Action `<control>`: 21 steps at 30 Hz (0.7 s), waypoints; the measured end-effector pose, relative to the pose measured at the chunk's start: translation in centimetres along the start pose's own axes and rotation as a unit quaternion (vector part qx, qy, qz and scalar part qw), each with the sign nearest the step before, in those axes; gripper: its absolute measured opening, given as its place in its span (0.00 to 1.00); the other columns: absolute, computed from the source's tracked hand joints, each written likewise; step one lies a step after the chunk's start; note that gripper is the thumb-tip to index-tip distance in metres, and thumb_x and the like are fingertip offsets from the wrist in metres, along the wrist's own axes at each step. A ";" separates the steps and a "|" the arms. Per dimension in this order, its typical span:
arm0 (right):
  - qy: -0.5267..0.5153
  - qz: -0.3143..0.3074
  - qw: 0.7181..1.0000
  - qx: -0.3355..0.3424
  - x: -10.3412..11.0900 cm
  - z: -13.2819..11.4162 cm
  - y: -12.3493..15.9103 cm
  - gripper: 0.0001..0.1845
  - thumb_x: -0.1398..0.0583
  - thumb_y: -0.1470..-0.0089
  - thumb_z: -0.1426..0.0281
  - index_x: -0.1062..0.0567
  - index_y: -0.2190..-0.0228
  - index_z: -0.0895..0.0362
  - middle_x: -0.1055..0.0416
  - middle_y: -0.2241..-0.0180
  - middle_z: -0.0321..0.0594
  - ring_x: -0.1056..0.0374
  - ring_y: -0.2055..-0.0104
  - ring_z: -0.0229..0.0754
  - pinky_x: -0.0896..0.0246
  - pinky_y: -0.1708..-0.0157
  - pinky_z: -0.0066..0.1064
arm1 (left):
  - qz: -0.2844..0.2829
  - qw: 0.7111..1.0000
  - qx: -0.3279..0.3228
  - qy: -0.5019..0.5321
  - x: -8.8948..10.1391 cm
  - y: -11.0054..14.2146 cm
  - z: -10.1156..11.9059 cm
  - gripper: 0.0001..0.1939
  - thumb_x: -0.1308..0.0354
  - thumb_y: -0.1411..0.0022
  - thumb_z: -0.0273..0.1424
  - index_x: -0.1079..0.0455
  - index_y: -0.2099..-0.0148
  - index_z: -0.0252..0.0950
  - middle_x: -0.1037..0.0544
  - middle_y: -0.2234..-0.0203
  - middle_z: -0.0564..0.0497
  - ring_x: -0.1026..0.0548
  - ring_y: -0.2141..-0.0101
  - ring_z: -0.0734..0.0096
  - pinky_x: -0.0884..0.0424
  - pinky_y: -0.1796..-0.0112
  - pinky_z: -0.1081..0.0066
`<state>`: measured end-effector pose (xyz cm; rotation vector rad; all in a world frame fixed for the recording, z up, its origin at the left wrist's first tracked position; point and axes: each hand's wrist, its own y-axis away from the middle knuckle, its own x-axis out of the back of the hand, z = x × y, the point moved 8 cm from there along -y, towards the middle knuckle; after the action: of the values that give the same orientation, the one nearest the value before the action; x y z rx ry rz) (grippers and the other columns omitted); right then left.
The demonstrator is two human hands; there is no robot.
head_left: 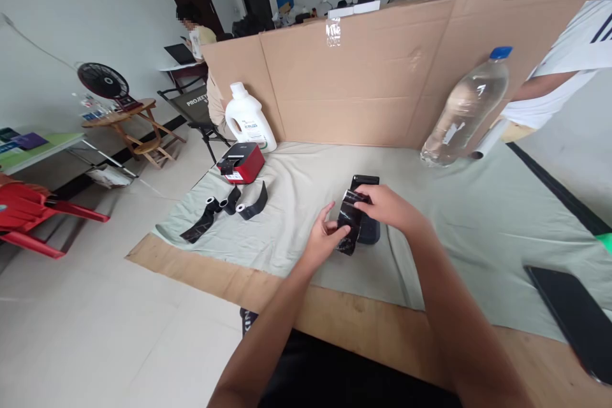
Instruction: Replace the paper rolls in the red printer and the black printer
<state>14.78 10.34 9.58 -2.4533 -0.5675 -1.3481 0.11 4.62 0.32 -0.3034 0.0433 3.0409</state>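
A roll of black, shiny paper or film (349,220) with a pale end at its top is held between my two hands above the cloth. My left hand (324,237) grips its lower left side, thumb across the black surface and index finger raised. From the upper right, my right hand (382,205) pinches its top edge. Partly hidden behind the roll and my right hand lies a dark, boxy device (369,229), with a black glossy end (364,180) showing above. Several similar black rolls (229,202) with loose tails lie left of my hands.
A red and black printer-like box (241,163) and a white jug (250,116) stand at the back left. A large clear bottle (466,111) leans by the cardboard screen (349,89). A black phone-like slab (574,315) lies at the right front edge. People are beyond.
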 end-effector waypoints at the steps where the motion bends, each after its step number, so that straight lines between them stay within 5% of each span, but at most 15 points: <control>1: 0.007 0.000 1.000 -0.018 -0.1 1.3 -0.1 0.09 0.41 0.39 0.71 0.23 0.58 0.56 0.22 0.59 0.43 0.27 0.57 0.47 0.41 0.60 0.32 | -0.014 1.000 0.014 -0.011 -0.4 0.4 -0.7 0.53 0.27 0.46 0.43 0.49 0.27 0.33 0.25 0.78 0.59 0.25 0.73 0.72 0.29 0.66 0.72; 6: 0.063 -0.019 0.996 -0.062 -1.7 5.0 -0.9 0.15 0.43 0.37 0.74 0.24 0.50 0.60 0.24 0.51 0.50 0.28 0.50 0.50 0.39 0.53 0.33 | -0.062 0.995 0.061 -0.049 -1.8 1.9 -2.8 0.48 0.30 0.42 0.39 0.49 0.27 0.36 0.23 0.75 0.57 0.23 0.74 0.73 0.29 0.66 0.72; 21: 0.181 -0.026 0.978 -0.100 -4.5 5.4 -2.0 0.21 0.45 0.37 0.78 0.22 0.46 0.59 0.31 0.47 0.56 0.31 0.48 0.54 0.37 0.50 0.38 | -0.096 0.994 0.045 -0.034 -2.8 0.6 -4.3 0.49 0.34 0.39 0.40 0.54 0.25 0.36 0.19 0.73 0.55 0.29 0.81 0.78 0.30 0.72 0.74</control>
<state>15.66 13.45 2.99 -2.2656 -0.4260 -1.9002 3.63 3.66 -3.29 -0.1863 0.1376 2.8457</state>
